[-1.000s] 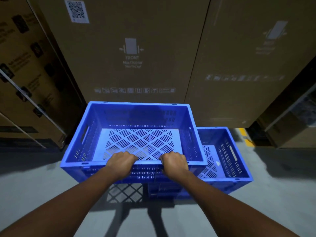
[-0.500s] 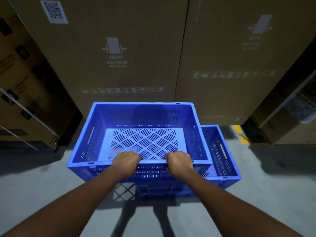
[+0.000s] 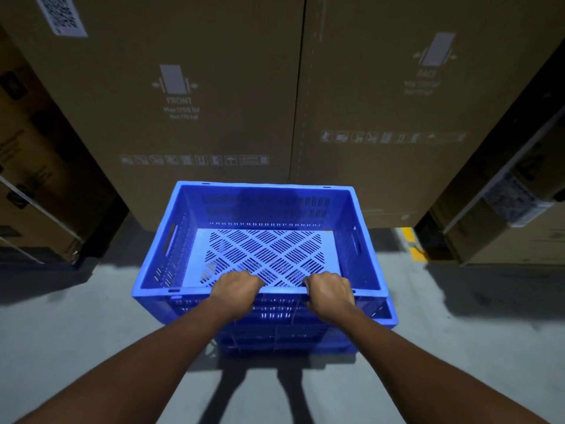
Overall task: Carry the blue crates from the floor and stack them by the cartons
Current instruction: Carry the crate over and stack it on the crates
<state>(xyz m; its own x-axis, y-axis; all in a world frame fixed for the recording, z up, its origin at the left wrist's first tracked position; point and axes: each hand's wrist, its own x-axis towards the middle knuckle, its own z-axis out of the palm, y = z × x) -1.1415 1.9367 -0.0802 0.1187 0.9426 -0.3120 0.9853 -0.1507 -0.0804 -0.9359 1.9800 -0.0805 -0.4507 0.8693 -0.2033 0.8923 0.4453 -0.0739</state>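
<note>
A blue slotted crate [image 3: 263, 206] is held in front of me, open side up and empty. My left hand [image 3: 235, 287] and my right hand [image 3: 328, 293] both grip its near rim, fingers curled over the edge. Below it a second blue crate [image 3: 380, 315] stands on the floor, almost wholly covered by the held one; only its right front corner and front wall show. Tall brown cartons [image 3: 214, 87] rise directly behind both crates.
Grey concrete floor [image 3: 76, 332] spreads left and right. More cartons stand at the left [image 3: 36, 179] and right [image 3: 504, 215], with dark gaps between stacks. A yellow floor marking [image 3: 412, 246] lies at the right carton's base.
The held crate has shifted right over the floor crate, which now shows only a sliver at its right. The cartons are closer in view.
</note>
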